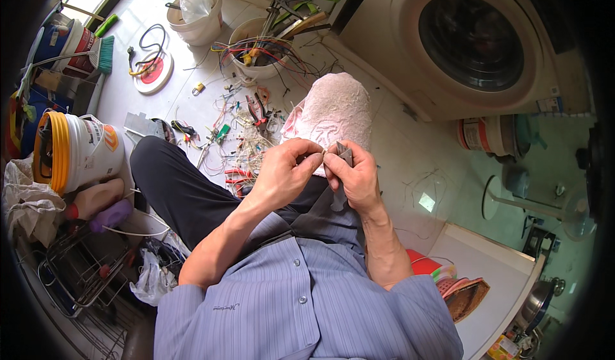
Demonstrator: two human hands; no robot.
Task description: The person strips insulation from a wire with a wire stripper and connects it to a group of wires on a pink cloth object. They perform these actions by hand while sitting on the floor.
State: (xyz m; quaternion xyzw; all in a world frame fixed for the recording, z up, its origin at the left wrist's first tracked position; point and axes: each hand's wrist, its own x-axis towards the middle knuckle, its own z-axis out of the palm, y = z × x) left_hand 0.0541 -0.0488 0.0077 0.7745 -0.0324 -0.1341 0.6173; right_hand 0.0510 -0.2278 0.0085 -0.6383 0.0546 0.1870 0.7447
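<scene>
My hands meet over my lap, just in front of a pale pink towel point(338, 104) that covers a rounded form, apparently my right knee. My left hand point(285, 171) is closed in a pinch, thumb against forefinger. What it pinches is tiny and pale, too small to name. My right hand point(355, 177) grips a flat grey metal tool point(339, 200), which looks like a knife; part of it shows above the thumb and part below the palm. The right thumb tip nearly touches the left fingertips. Beyond my left hand, scraps of wire point(246, 148) litter the floor.
Red-handled pliers point(258, 111) lie among the scraps. Behind stand a bucket of wires and tools point(256, 72) and a white bucket with a plastic bag point(198, 27). A washing machine point(391, 46) fills the far right. At left is a white-and-yellow bucket point(96, 152).
</scene>
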